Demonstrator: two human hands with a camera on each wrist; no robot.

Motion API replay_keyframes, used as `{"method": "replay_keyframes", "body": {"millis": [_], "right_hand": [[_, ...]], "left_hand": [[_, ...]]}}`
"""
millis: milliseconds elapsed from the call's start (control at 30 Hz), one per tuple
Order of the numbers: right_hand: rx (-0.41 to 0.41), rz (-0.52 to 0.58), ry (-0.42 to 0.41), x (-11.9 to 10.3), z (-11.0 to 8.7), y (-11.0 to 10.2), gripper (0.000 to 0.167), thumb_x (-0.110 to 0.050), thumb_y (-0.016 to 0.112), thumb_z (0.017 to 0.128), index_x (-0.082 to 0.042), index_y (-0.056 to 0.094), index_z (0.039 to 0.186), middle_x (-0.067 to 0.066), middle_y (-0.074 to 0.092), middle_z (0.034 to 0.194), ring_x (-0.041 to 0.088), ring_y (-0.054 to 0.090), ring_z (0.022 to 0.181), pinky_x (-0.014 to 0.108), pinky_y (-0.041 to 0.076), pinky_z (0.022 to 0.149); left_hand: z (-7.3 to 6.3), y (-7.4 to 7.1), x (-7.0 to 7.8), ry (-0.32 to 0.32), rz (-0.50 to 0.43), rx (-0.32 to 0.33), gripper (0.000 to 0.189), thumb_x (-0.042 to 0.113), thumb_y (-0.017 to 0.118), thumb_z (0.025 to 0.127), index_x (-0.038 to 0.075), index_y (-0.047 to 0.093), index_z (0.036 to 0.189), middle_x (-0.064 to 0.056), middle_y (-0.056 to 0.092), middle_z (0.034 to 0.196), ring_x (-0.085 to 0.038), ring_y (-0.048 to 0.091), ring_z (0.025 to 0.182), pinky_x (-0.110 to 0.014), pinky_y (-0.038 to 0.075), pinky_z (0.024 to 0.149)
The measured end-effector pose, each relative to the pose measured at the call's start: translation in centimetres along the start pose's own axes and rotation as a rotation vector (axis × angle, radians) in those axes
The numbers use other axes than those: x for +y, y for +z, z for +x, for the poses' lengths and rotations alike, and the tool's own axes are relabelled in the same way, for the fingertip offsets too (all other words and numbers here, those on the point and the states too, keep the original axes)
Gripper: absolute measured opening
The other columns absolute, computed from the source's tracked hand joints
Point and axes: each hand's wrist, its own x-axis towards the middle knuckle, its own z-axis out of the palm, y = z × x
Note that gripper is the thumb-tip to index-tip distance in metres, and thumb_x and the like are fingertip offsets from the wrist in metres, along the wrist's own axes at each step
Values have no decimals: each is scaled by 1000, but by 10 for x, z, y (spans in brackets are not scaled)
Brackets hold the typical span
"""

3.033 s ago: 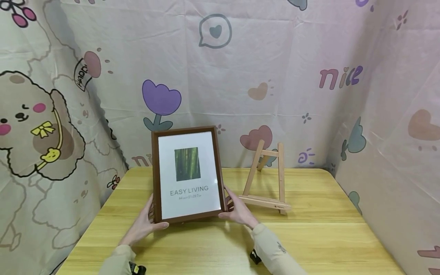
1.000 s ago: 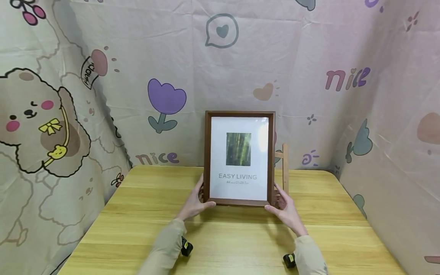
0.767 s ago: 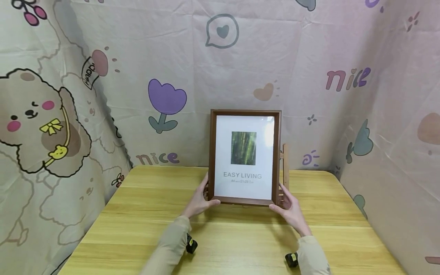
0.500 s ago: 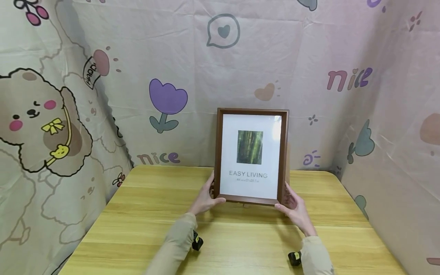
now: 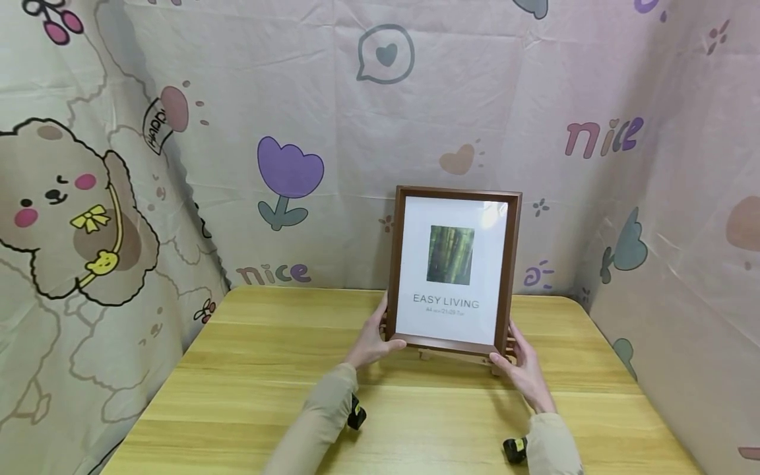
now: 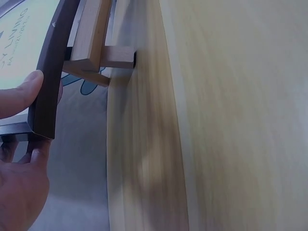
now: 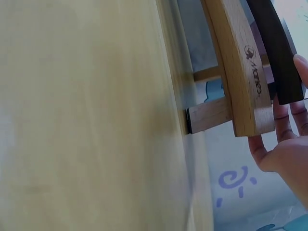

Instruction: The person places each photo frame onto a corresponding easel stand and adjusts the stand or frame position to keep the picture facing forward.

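Note:
A brown picture frame (image 5: 451,254) with "EASY LIVING" on its white sheet is held up by both hands, leaning slightly to the right. My left hand (image 5: 369,340) grips its lower left corner, thumb on the front and fingers behind. At the lower right corner my right hand (image 5: 525,373) pinches it the same way. Behind the frame stands a small wooden easel (image 7: 245,82), mostly hidden in the head view. In the right wrist view, the frame's lower edge is close above the easel's ledge, and fingertips are near the ledge's end; contact is unclear.
The wooden table (image 5: 285,356) extends around the easel, its back edge near a patterned cloth backdrop (image 5: 380,132). Cloth also hangs on both sides. Black wrist cameras (image 5: 357,413) are strapped below the sleeves.
Both hands have carried the picture frame from left of the easel rightward to in front of it, covering most of the easel. The frame's lean has gone from left to slightly right.

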Motion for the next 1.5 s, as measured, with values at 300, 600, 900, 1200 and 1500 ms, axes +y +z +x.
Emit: {"method": "replay_keyframes", "body": {"millis": [300, 600, 900, 1200, 1500], "right_hand": [[2, 147, -1, 8, -2, -9, 88, 14, 62, 88, -1, 13, 160, -17, 50, 131, 0, 56, 103, 10, 50, 87], [25, 67, 35, 10, -5, -15, 88, 11, 63, 90, -5, 14, 161, -19, 45, 131, -3, 53, 106, 7, 46, 91], [29, 41, 82, 13, -5, -18, 89, 10, 61, 91, -8, 11, 162, -21, 42, 132, -5, 51, 107, 6, 47, 89], [19, 3, 161, 12, -3, -19, 88, 9, 60, 93, -12, 11, 163, 1, 39, 142, -5, 51, 106, 8, 50, 87], [-5, -31, 285, 10, -2, -20, 74, -6, 63, 98, -2, 22, 159, 38, 45, 145, -15, 55, 100, 8, 49, 86]], "left_hand": [[10, 14, 3, 26, -24, -31, 117, 1, 82, 81, 16, 0, 164, -20, 30, 164, -36, 59, 118, -50, 56, 97], [17, 25, -1, 52, 4, -37, 119, 3, 82, 79, 13, -1, 163, -15, 12, 170, -42, 40, 144, -56, 43, 114], [20, 31, 0, 40, -17, -45, 120, -4, 81, 79, 19, -2, 164, -11, 18, 170, -36, 42, 144, -51, 41, 118], [20, 36, -1, -62, -47, 15, 109, 2, 83, 78, 5, 12, 162, -26, 43, 154, -43, 51, 133, -55, 46, 112], [13, 39, -9, -126, -87, -10, 85, 10, 77, 88, -8, 25, 154, -32, 48, 147, -46, 49, 137, -57, 41, 116]]}}
